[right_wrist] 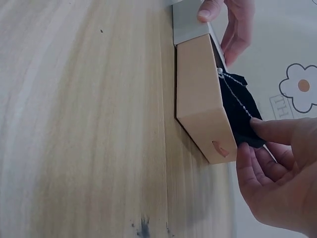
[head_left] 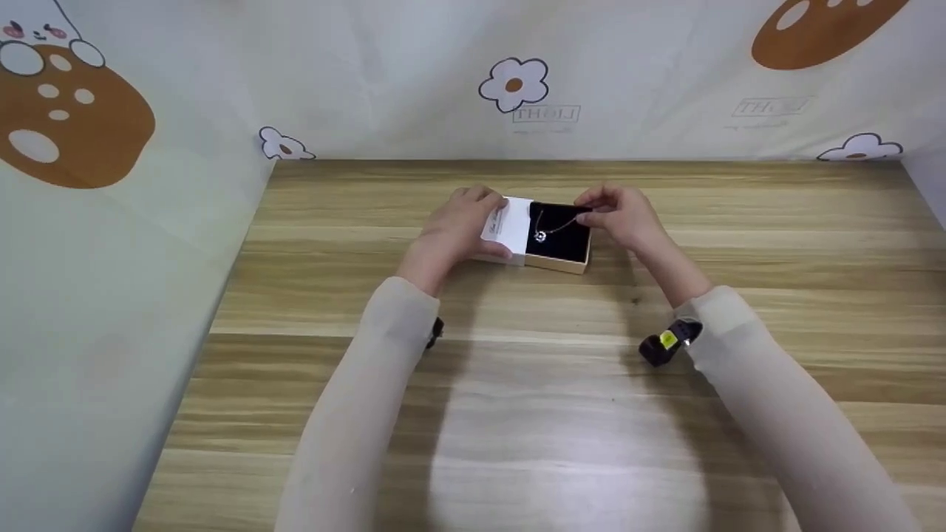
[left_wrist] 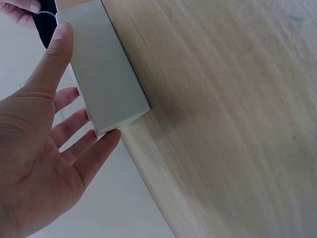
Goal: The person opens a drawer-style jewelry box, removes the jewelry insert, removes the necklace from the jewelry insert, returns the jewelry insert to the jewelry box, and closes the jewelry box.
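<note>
Far middle of brown wood-grain table (head_left: 562,414): white cardboard sleeve (head_left: 516,225), gripped by left hand (head_left: 458,227), keep steady; at right, tan cardboard tray (head_left: 556,264) with black soft insert (head_left: 565,245), pinched by right hand (head_left: 624,218); silvery pendant necklace (head_left: 540,236) across insert, avoid snagging.

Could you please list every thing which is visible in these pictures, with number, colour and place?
cover: 1, white, on the table
tray: 1, peach, partly inside the cover
pull tab: 1, pinkish, on the tray's end
insert: 1, black, in the tray
necklace: 1, silvery, on the insert
table: 1, brown wood-grain, beneath
printed backdrop: at least 1, pale, behind and beside the table
wrist devices: 2, black, one per wrist
sleeves: 2, cream, on the arms
left grip: 1, bare, holding the cover
right grip: 1, bare, pinching the insert's edge
</note>
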The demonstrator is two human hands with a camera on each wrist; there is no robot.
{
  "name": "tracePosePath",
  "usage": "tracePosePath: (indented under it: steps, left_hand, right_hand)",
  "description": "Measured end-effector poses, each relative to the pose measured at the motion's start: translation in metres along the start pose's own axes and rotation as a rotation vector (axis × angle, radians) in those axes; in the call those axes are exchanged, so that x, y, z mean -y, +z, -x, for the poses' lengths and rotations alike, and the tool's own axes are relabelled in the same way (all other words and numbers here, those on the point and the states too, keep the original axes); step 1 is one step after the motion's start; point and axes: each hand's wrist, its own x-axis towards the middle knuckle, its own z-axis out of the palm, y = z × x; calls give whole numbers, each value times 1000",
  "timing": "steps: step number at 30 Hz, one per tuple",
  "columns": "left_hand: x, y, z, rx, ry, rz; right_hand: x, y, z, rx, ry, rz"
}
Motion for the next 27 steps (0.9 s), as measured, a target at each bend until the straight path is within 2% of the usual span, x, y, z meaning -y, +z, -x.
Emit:
tracePosePath:
  steps: [14, 21, 27]
  left_hand:
    - [0, 0, 0, -7, 9, 8]
    - [1, 1, 0, 12, 11, 4]
    - [2, 1, 0, 2, 16, 6]
  right_hand:
    - [-2, -1, 0, -13, -3, -187]
    - [-4, -2, 1, 14, 46, -313]
    - [-5, -3, 2, 21, 75, -409]
